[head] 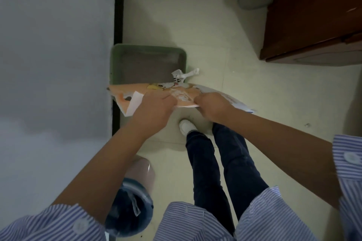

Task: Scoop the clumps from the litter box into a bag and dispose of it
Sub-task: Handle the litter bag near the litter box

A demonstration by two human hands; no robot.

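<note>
Floor (pixel 225 49): pale tile, bordered by a dark skirting. Litter box (pixel 117 58): green, standing on the floor against the wall, grey litter inside, directly below my hands. Waste bin (pixel 130 211): dark liner, near my left leg. Bag (pixel 141 89): orange, printed, held flat and level above the box's near edge. My left hand (pixel 154 107) and right hand (pixel 212 106) both have their fingers curled tight on the bag's near edge. White scoop (pixel 184 76): lies at the box's right corner, untouched. Risk, in my judgement: pulling the edges apart unevenly may tear the bag, and later clumps would spill through.
</note>
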